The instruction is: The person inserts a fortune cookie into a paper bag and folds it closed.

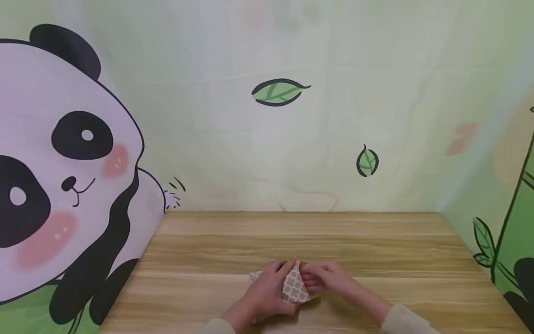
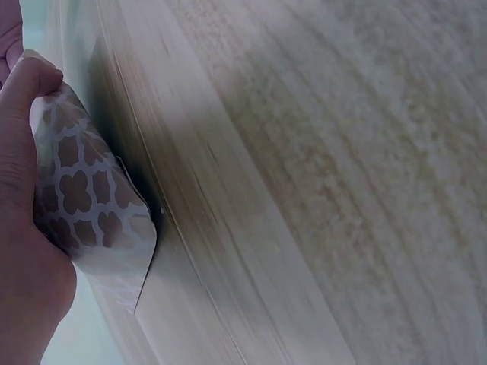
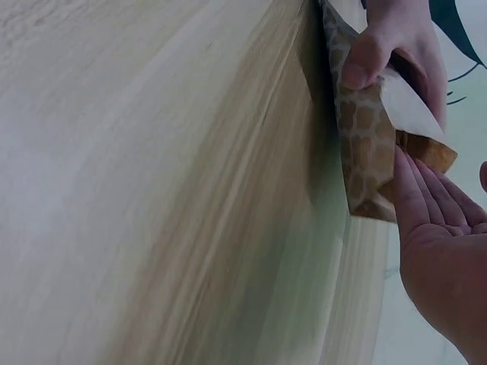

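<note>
Brown paper with a white lattice print of rounded, four-lobed shapes forms a small folded bag (image 1: 297, 284), which lies on the light wood-grain tabletop (image 1: 187, 260), toward the near side and close to the middle. The person's left hand (image 1: 267, 290) grips the bag across its body, thumb on the near side and fingers over the far side. The person's right hand (image 1: 327, 277) comes from the other side with its fingers extended and held close together; in the right wrist view they reach into the bag's plain brown open mouth (image 3: 428, 150), with the fingertips hidden. Two cream sleeves (image 1: 406, 320) show at the bottom of the head view. Behind the tabletop hangs a pale green backdrop (image 1: 208, 116), printed with a large black-and-white cartoon panda (image 1: 29, 102) at the left and two black-outlined green leaves (image 1: 277, 93).
</note>
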A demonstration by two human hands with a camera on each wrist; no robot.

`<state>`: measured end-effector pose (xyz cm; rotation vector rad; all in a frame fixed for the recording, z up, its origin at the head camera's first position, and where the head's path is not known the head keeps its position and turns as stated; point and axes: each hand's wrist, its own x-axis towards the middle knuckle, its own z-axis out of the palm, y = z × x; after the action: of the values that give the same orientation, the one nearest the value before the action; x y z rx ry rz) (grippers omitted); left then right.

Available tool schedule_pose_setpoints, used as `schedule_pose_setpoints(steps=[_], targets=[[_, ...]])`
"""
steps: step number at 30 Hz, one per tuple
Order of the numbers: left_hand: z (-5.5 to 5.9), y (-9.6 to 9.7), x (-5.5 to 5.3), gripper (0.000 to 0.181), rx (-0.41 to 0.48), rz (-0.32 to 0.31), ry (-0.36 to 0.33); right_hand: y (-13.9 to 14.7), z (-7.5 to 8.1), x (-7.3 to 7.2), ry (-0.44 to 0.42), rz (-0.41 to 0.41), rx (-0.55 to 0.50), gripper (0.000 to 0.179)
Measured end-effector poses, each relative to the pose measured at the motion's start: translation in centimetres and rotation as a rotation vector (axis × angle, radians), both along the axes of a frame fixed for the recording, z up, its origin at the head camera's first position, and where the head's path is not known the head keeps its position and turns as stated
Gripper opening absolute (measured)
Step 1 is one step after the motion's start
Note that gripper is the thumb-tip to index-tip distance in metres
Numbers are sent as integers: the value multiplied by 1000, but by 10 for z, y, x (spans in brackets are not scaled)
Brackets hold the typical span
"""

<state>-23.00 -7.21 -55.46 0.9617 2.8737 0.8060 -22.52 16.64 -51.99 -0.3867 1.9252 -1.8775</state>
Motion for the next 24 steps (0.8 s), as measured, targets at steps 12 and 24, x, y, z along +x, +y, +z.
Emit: schedule_pose_setpoints(steps=[12, 24], targets=[[0, 3, 1, 116, 9, 2, 10, 9, -3, 1, 19, 42, 0, 47], [5, 5, 2, 117, 123, 101, -46, 43, -5, -1, 235, -61, 218, 35]])
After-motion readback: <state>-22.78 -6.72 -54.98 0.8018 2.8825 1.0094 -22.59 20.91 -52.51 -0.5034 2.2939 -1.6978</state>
